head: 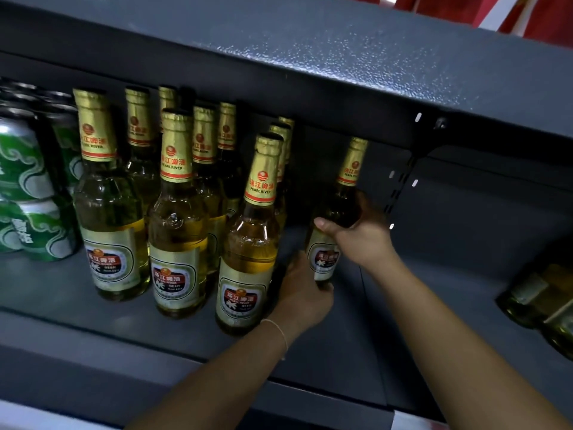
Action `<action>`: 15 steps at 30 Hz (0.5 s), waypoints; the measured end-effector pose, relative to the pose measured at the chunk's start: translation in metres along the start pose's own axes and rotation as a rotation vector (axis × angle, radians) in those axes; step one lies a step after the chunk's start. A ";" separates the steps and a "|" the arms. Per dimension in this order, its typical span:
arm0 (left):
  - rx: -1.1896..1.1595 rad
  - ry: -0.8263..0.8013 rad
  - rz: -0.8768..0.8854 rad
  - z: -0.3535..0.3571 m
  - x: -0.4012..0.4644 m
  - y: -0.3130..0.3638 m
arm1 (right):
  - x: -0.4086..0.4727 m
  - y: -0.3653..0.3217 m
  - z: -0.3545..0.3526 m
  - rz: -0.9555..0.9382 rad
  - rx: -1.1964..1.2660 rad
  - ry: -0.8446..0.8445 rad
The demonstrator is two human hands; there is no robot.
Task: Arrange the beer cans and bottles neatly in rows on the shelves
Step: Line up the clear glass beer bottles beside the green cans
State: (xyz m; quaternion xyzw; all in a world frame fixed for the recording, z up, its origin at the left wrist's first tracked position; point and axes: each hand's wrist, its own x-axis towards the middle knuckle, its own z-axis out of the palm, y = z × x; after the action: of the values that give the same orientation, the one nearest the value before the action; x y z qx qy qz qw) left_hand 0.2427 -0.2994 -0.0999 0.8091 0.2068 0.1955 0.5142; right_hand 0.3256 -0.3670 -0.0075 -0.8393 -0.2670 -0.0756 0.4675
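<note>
I see the right hand [361, 237] gripping a bottle [336, 218] upright on the shelf [186, 333]; the left hand [302, 293] cups its base (fingers hidden, can't tell).

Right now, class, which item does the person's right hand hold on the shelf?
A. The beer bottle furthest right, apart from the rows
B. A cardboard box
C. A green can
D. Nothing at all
A: the right hand grips the shoulder of the rightmost bottle, while the left hand is at its base; the green cans stand untouched at far left.
</note>
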 end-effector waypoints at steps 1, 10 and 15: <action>0.020 -0.004 0.003 0.000 0.000 -0.001 | 0.002 0.000 0.001 0.004 -0.017 0.017; -0.001 -0.033 -0.024 -0.003 0.000 -0.006 | 0.013 0.000 0.007 0.056 -0.033 0.037; 0.004 -0.094 -0.053 -0.005 0.000 -0.007 | 0.017 0.001 0.011 0.061 -0.039 0.029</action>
State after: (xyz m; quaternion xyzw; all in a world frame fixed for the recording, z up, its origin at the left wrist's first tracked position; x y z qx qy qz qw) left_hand 0.2391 -0.2931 -0.1040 0.8126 0.2044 0.1432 0.5267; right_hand 0.3397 -0.3515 -0.0081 -0.8548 -0.2328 -0.0787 0.4570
